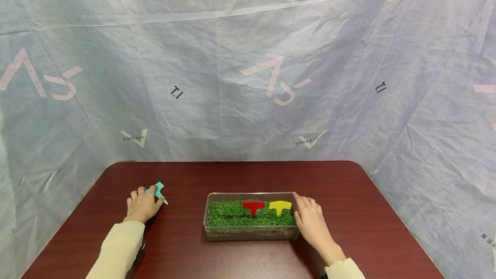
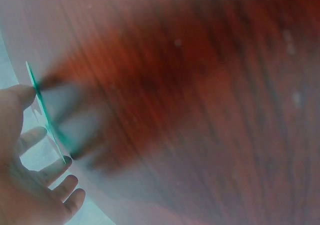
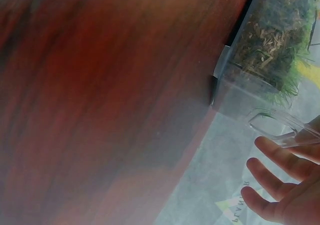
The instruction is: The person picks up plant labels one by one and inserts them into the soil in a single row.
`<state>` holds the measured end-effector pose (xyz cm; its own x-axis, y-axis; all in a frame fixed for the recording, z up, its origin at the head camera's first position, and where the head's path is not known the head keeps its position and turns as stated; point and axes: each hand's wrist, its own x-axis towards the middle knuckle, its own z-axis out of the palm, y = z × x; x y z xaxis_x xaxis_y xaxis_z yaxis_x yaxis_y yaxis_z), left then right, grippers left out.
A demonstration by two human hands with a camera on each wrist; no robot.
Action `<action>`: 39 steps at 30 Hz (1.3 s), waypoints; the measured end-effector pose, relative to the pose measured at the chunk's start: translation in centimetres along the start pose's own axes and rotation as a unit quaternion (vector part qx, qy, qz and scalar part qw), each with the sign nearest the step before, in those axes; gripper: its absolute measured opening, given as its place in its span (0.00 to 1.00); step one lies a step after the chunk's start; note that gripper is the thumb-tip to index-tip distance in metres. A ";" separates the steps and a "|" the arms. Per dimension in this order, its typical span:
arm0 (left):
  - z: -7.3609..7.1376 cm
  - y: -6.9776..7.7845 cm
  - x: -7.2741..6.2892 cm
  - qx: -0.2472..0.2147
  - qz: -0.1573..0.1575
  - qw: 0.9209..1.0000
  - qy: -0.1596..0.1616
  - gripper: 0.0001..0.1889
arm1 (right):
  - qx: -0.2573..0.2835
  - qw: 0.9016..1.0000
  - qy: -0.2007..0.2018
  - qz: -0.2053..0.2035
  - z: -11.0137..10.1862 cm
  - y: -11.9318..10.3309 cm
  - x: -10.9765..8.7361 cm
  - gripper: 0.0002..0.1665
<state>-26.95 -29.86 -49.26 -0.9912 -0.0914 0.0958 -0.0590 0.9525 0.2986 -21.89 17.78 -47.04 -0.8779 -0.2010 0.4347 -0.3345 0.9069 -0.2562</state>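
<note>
At the left of the table, a teal T-shaped plant label (image 1: 159,189) lies about flat. My left hand (image 1: 140,205) is over it with spread fingers; in the left wrist view the thumb and fingertips touch the label (image 2: 42,107) along its length. A long clear plastic box (image 1: 252,233) with green grass (image 1: 228,214) stands right of centre. A red T-shaped label (image 1: 253,206) and a yellow one (image 1: 280,206) stand upright in the grass. My right hand (image 1: 313,224) holds the box's right end, with thumb and index finger at the rim and the other fingers loosely extended.
The dark red wooden table (image 1: 186,253) has a glossy top with rounded far corners. Grey printed cloth (image 1: 217,55) hangs behind it and along both sides. Between the left hand and the box lies a stretch of table top.
</note>
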 end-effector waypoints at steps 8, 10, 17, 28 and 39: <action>-0.3 -0.3 0.2 0.006 -0.010 1.000 0.003 0.36 | 0.000 1.000 -0.004 0.003 -0.1 -0.1 0.0 0.27; -0.4 -0.3 0.2 0.007 -0.013 1.000 0.001 0.35 | -0.001 1.000 -0.005 0.003 -0.1 -0.1 0.0 0.27; -0.5 -0.4 0.2 -0.009 -0.023 1.000 -0.004 0.29 | 0.002 1.000 -0.006 0.006 -0.2 -0.1 0.0 0.27; -0.7 -0.1 0.5 -0.052 -0.044 0.998 0.019 0.20 | 0.001 1.000 -0.005 0.007 -0.2 -0.1 0.0 0.27; -1.2 0.7 0.4 -0.097 -0.064 0.993 0.029 0.18 | 0.003 1.000 -0.011 0.011 -0.3 -0.3 0.0 0.27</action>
<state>-27.28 -29.59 -47.84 -0.9682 -0.2296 0.0990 -0.1537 0.8589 0.4885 -21.66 17.65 -46.76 -0.8923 -0.1900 0.4095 -0.3177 0.9088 -0.2706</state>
